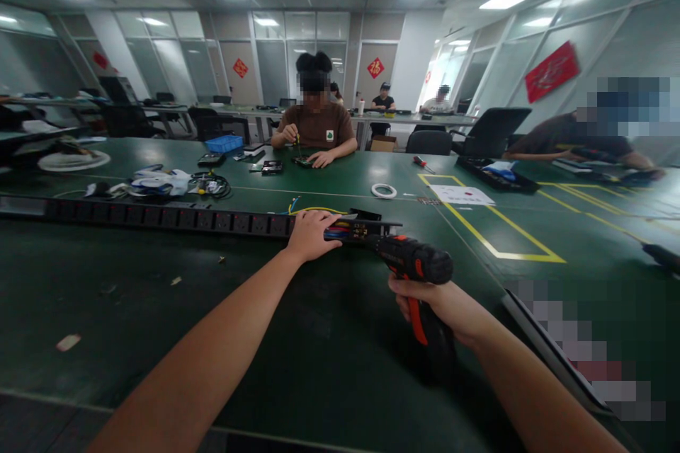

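Observation:
A long black power strip [228,221] with a row of sockets lies across the green table. My left hand [312,235] is closed over it near its right end, the fingers reaching over the far side. Just right of those fingers the strip's casing is open, showing coloured wires [338,228] and a small circuit board [360,229]. My right hand [425,297] grips a black and orange cordless drill [414,259]. The drill points left at the strip's open end; whether its tip touches a screw cannot be made out.
Beyond the strip lie bundled cables [210,184], a white tape roll [383,190], a paper sheet [461,195] and a screwdriver [422,164]. A co-worker [314,124] sits opposite, handling a small device. Another person leans over the table at right. Small scraps [69,342] lie front left.

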A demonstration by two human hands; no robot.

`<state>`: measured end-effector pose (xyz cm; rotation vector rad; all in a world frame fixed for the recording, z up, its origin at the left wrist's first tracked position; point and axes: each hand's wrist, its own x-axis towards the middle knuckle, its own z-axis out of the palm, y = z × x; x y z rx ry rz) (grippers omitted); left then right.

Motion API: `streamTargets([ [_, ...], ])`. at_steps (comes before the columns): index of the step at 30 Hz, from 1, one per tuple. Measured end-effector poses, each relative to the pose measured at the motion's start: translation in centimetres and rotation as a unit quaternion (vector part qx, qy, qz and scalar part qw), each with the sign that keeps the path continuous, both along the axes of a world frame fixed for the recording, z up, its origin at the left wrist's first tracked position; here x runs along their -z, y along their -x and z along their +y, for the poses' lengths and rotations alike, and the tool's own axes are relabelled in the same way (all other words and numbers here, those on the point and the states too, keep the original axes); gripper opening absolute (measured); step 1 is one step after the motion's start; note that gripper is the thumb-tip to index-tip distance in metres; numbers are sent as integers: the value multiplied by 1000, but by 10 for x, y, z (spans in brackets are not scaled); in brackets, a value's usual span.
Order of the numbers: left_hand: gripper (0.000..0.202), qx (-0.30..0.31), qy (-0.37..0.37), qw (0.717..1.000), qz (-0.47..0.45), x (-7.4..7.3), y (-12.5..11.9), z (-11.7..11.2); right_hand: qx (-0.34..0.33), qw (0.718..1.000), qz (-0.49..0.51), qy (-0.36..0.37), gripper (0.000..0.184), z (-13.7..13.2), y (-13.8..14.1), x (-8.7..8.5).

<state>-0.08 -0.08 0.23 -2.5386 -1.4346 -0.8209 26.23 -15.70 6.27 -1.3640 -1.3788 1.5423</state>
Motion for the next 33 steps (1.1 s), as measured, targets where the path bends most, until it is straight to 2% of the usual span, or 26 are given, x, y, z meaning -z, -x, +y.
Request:
streamTargets([
  [24, 68, -1, -6, 1000, -1, 3, 1, 2, -12, 1000, -6, -21, 28, 1, -1, 0],
  [33, 68, -1, 8, 1000, -2, 0, 0, 0, -22, 999, -10, -25, 26, 1, -3, 2],
])
